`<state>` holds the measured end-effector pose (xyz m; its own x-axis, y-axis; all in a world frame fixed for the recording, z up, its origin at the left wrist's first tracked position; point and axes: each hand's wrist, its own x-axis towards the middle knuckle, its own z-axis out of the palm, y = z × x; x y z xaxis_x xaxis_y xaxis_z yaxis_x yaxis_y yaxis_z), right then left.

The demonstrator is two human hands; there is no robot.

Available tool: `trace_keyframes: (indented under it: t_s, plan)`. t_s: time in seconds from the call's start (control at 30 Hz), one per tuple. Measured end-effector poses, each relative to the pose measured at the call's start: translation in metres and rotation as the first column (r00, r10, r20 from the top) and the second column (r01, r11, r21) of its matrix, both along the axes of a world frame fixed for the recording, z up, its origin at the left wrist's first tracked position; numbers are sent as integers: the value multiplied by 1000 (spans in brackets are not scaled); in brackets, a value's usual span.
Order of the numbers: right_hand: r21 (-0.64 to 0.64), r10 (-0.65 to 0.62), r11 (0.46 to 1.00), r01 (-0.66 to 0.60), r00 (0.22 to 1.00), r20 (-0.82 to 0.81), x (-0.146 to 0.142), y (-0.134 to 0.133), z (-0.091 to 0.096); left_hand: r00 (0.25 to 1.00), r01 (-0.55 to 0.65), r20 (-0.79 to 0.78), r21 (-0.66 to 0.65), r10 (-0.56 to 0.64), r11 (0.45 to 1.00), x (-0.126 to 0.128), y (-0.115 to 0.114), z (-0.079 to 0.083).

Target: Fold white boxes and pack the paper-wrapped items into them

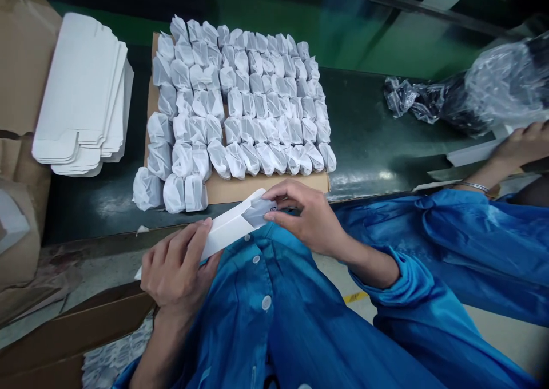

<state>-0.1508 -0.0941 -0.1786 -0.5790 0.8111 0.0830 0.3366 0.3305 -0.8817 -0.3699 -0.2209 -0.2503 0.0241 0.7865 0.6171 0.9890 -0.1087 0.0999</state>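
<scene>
My left hand [178,263] is wrapped round a long white carton [227,229], held tilted above my lap at the bench's front edge. The carton's end flaps stand open toward the right. At that open end my right hand [306,214] pinches a small item in translucent white wrapping [258,211], which sits partly in the carton's mouth. A dark mark shows on the item near my fingertips; its kind is hidden by the wrapping. Just beyond my hands, rows of small white-wrapped items [257,128] stand on a cardboard sheet [227,190].
A stack of flat white cartons [81,91] lies at the left, beside brown cardboard [26,63]. Clear plastic bags [493,86] are heaped at the right of the dark green bench [360,131]. Another person's hand [521,146] reaches in there. An open brown box [77,332] with wrapped items sits below left.
</scene>
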Motion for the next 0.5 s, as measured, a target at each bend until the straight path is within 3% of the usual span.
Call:
trace_keyframes:
  t_s: [0.1,0.23,0.37,0.5]
  plan:
    - [110,40,993,-46,997,59,-1,-2,5,1000,-16,-15,-3,16,1000,0,-1,-1]
    - [64,47,997,-52,996,76,-2,-4,12,1000,-15,5,-15,15,1000,8,1,0]
    - [67,29,997,-30,1000,9,-5,-7,7,997,-51,49,-93,55,994,19,4,0]
    - [39,56,998,-57,998,34,-8,-3,6,997,-8,74,-206,23,978,23,6,-1]
